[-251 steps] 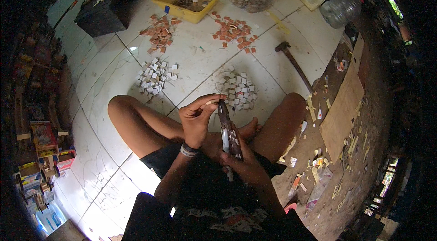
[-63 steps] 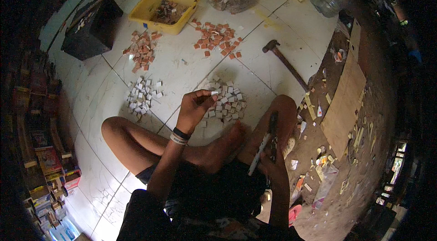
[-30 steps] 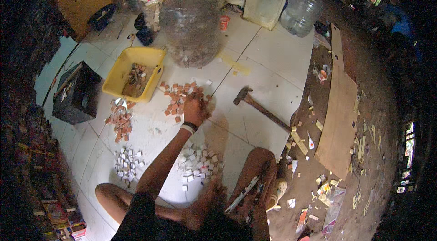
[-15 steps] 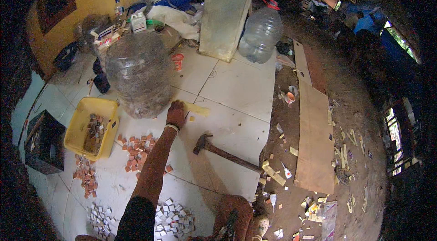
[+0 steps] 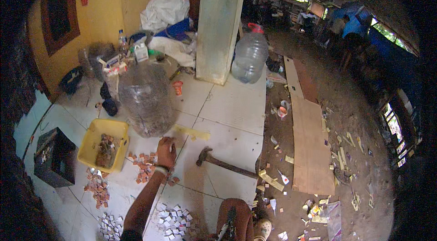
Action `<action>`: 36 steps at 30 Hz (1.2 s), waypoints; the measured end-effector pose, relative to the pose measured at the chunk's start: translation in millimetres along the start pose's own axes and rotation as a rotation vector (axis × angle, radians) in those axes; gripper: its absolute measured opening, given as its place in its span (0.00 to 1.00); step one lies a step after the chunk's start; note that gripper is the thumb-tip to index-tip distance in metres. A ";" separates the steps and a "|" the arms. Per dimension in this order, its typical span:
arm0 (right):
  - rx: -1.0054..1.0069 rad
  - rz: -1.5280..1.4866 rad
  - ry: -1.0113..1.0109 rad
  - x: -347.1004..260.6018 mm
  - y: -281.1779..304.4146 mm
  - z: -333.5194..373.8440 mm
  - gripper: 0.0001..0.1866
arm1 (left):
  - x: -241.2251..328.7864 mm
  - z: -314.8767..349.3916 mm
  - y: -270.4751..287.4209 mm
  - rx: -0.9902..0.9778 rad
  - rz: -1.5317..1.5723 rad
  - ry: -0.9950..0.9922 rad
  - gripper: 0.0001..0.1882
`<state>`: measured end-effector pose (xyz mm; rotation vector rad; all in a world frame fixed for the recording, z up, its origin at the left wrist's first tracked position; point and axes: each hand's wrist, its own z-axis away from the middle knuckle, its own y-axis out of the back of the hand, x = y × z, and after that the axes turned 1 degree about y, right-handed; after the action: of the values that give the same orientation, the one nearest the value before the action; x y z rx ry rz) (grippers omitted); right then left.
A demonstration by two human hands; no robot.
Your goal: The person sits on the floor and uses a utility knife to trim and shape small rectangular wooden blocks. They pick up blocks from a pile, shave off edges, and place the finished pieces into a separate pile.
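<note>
My left hand, with a pale band at the wrist, is raised above the white tiled floor. Its fingers are curled together; whatever they may hold is hidden. Just beyond it lie a flat yellow strip and a big clear plastic bottle, cloudy with dirt. Reddish-brown square chips are heaped to the hand's left. Nearer me is a pile of white-grey chips. A hammer with a wooden handle rests to the right. My right hand does not show; a bent knee is at the lower edge.
A yellow tub holding chips and a black box stand at left. Farther off are a pillar and a clear jug. Past the tiles' right edge, scraps litter the dirt floor around a long brown board.
My left hand has drawn back toward me from the yellow strip and lifted, its fingers now curled. The view has tilted up, so the surroundings sit lower in the picture.
</note>
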<state>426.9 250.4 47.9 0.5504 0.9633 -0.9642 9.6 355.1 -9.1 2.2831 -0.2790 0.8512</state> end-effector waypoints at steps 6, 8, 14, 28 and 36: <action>-0.023 -0.008 0.056 -8.3 -6.7 12.4 0.34 | -32.5 74.2 89.0 -0.057 -0.115 0.072 0.17; -0.029 -0.005 0.075 -10.2 -7.3 17.0 0.34 | -30.7 102.5 102.7 0.030 -0.082 0.055 0.17; -0.039 -0.004 0.110 -14.4 -12.6 32.3 0.35 | 45.6 212.5 147.9 -0.048 -0.158 0.069 0.21; -0.013 -0.014 0.158 -16.2 -21.0 61.2 0.37 | 53.5 285.5 127.5 -0.223 -0.416 -0.094 0.09; -0.002 -0.021 0.160 -18.3 -23.4 64.3 0.37 | 62.8 279.2 143.3 -0.120 -0.198 0.040 0.09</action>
<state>430.0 198.1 95.6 0.6244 1.1145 -0.9480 138.7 65.1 -49.7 2.1378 -0.0813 0.7564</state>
